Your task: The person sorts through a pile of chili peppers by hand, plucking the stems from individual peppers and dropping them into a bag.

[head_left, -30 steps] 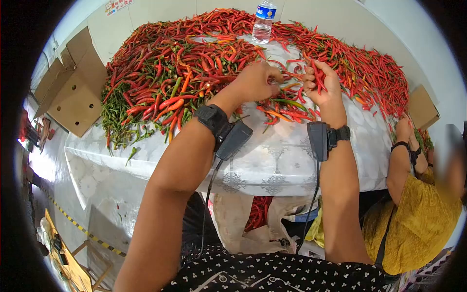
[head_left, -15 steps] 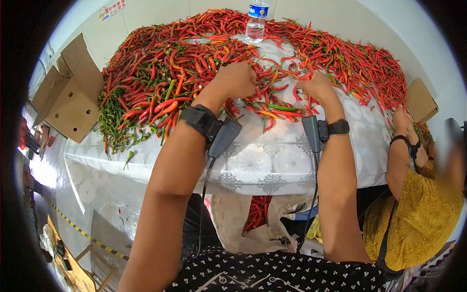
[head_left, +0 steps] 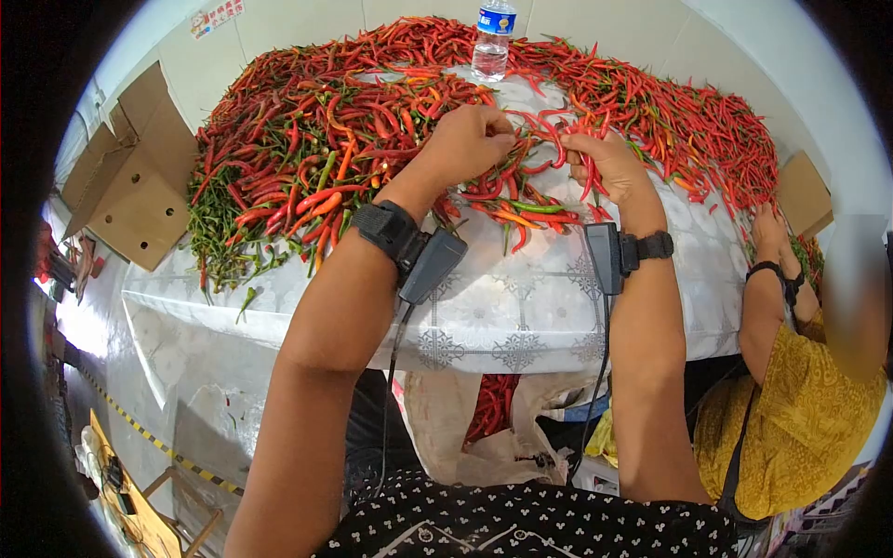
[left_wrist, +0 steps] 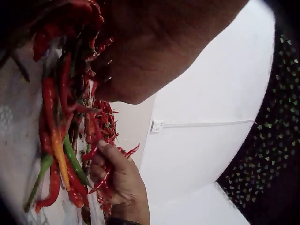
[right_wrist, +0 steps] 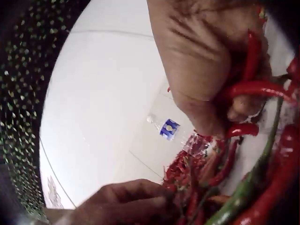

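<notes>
In my right hand (head_left: 612,166) are a few red chili peppers (right_wrist: 255,89), gripped between thumb and curled fingers, with tips sticking out. My left hand (head_left: 460,147) is bent over the inner edge of the chili pile (head_left: 372,121), thumb and forefinger close together. I cannot tell whether its fingertips pinch a chili. Between the hands lie loose red chilies, a green chili (left_wrist: 75,159) and an orange chili (left_wrist: 57,152) on the patterned white tablecloth (head_left: 521,288). The right wrist view shows the left hand (right_wrist: 131,201) low among chilies.
A water bottle (head_left: 493,42) stands behind the hands. Red chilies (head_left: 688,130) bank along the back and right; green stems (head_left: 223,237) heap at left. Cardboard boxes (head_left: 139,200) flank the table. A person in a yellow top (head_left: 791,428) works at right. An open sack (head_left: 437,409) sits below.
Both hands moved left and apart, the right one dipping to the loose chilies, then turning palm inward with red chilies in its grip. The left hand has since shifted slightly right again.
</notes>
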Demonstrator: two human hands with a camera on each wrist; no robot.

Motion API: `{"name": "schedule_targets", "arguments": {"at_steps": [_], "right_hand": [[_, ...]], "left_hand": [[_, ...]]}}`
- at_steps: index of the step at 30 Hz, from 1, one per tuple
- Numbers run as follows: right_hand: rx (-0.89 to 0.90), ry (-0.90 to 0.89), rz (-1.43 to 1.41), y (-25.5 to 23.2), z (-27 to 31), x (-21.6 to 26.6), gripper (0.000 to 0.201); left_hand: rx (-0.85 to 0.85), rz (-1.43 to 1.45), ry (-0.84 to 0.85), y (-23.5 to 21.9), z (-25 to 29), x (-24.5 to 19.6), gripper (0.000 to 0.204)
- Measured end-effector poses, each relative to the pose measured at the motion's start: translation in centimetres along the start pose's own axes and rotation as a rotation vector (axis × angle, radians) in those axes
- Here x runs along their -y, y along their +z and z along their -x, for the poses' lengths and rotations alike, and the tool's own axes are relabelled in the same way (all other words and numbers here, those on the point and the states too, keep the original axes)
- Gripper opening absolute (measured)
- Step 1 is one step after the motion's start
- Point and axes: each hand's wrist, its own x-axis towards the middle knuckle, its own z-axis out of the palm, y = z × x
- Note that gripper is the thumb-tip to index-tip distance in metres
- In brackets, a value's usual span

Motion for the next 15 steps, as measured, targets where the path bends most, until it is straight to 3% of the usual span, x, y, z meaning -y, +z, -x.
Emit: {"name": "schedule_targets", "arguments": {"at_steps": [1,2,4,5,10,12,15], "right_hand": [[0.05,0.023,-0.209,0.2,0.2,0.3,0.014],[0.071,0.056,-0.289,0.4,0.5,0.7,0.016],[0.108,0.079,-0.356,0.3,0.1,0.4,0.015],[0.144,0.103,-0.422,0.3,0.0,0.3,0.015],[0.207,0.115,-0.421,1.0,0.0,0.2,0.013],[0.26,0.112,-0.45,1.4,0.2,0.5,0.015],[0.156,0.035,-0.296,2.5,0.8,1.1,0.016]], "left_hand": [[-0.028,0.131,-0.016,0.1,-0.1,-0.1,0.019],[-0.028,0.13,-0.016,0.4,-0.2,-0.3,0.019],[-0.058,0.487,-0.063,0.7,-0.2,-0.9,0.017],[-0.058,0.487,-0.063,0.7,-0.1,-1.1,0.017],[-0.028,0.759,-0.154,0.3,-0.2,-1.7,0.014],[-0.039,0.733,-0.15,0.2,-0.2,-1.6,0.013],[-0.01,0.68,-0.155,-0.1,0.2,-1.6,0.012]]}}
